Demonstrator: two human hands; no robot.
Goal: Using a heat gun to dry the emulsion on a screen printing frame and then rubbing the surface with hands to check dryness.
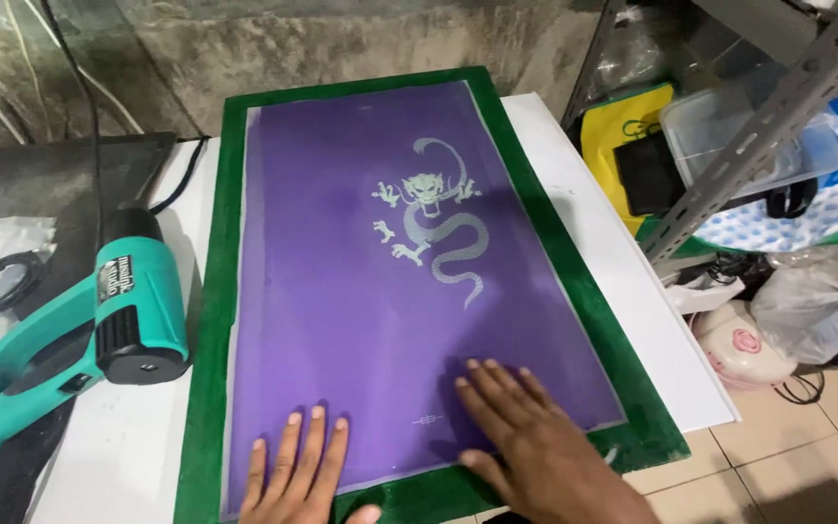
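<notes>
Under my two hands lies a big print screen (380, 272) – purple mesh in a green frame (208, 320), flat on the white surface (574, 213). My left hand (298, 475) is pressed on the near edge of the mesh, fingers (290, 442) spread wide and flat, holding nothing. My right hand (535, 437) is flat too, fingers (497, 383) fanned out on the purple, near the frame's bottom right corner. Nothing is gripped by either one – both just press down.

A pale dragon shape (434, 228) sits in the middle of the mesh, well apart from my hands, toward the far end.

Beside the frame, on the left, rests a teal heat gun (99, 320) w/ a black nose. It is just beside the green edge, and its black cord (80, 87) runs up toward the wall.

What could go wrong, I think: if I push too hard w/ my fingertips, the thin mesh could stretch or tear. If I slide the frame left, it could bump the heat gun. The frame's near corner also sticks out past the surface, so a hard shove might tip it off.

Bags & boxes (749, 136) are piled on the right by a metal shelf (778, 107).
</notes>
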